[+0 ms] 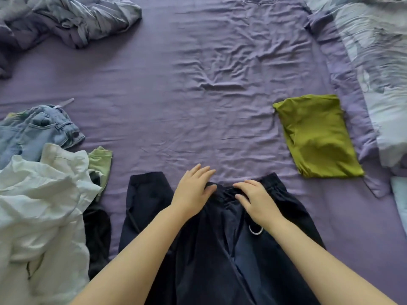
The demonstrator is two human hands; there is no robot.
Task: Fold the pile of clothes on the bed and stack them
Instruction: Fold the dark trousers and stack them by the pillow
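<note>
A dark navy garment (211,249) with a metal ring lies spread on the purple bed sheet (198,95) right in front of me. My left hand (193,190) rests flat on its far edge, fingers apart. Just to the right, my right hand (257,199) lies flat on the same edge, fingers spread. Neither hand grips the cloth. A folded olive-green garment (317,137) sits alone at the right. At the left lies an unfolded pile: a white garment (39,208), blue jeans (37,130), a light green piece (100,164) and something black (98,236).
A crumpled blue-grey duvet (66,18) lies at the far left. Pillows and bedding (374,51) in a pale blue print run along the right edge. A small pale object (66,102) sticks out behind the jeans.
</note>
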